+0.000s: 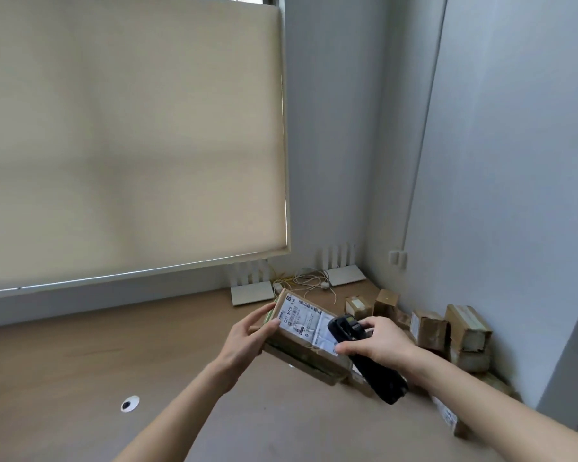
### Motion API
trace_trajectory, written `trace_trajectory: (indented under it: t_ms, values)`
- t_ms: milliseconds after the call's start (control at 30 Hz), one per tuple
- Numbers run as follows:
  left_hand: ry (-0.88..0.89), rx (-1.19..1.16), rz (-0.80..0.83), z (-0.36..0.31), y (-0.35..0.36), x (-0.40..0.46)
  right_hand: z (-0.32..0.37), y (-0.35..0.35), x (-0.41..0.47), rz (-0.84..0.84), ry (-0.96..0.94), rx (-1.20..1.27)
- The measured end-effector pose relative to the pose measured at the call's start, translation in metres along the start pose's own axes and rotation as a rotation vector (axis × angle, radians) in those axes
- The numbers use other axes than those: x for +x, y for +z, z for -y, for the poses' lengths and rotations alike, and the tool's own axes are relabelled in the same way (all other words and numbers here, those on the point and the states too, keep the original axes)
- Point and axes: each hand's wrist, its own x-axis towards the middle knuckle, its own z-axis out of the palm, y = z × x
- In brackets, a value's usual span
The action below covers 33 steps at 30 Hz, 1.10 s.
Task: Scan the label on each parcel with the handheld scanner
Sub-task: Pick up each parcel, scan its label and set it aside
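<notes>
A brown cardboard parcel (pixel 306 341) is held tilted above the wooden desk (pixel 80 361), its white shipping label (pixel 306 323) turned upward. The parcel's left end is gripped by the left hand (pixel 247 338), fingers curled over the edge. A black handheld scanner (pixel 364 353) is grasped in the right hand (pixel 377 343), with its head positioned over the right part of the label. Whether the scanner touches the label cannot be determined. Further parcels (pixel 447 331) are stacked against the right wall (pixel 514 161). Two white routers (pixel 252 291) and loose cables (pixel 301 278) are located behind, below the drawn roller blind (pixel 131 128).
</notes>
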Motion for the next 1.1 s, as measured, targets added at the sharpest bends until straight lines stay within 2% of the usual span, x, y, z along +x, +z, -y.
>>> trace_trajectory:
  t_ms: [367,600,1100]
  values:
    - [0.015,0.049,-0.161,-0.016,-0.028,-0.041,0.046,-0.001,-0.017,-0.04,-0.25,-0.58]
    - [0.0,0.062,-0.227,-0.019,-0.047,-0.061,0.064,0.007,-0.025,-0.007,-0.309,-0.68]
    - [-0.036,0.088,-0.362,-0.013,-0.063,-0.102,0.08,0.028,-0.039,-0.019,-0.455,-0.717]
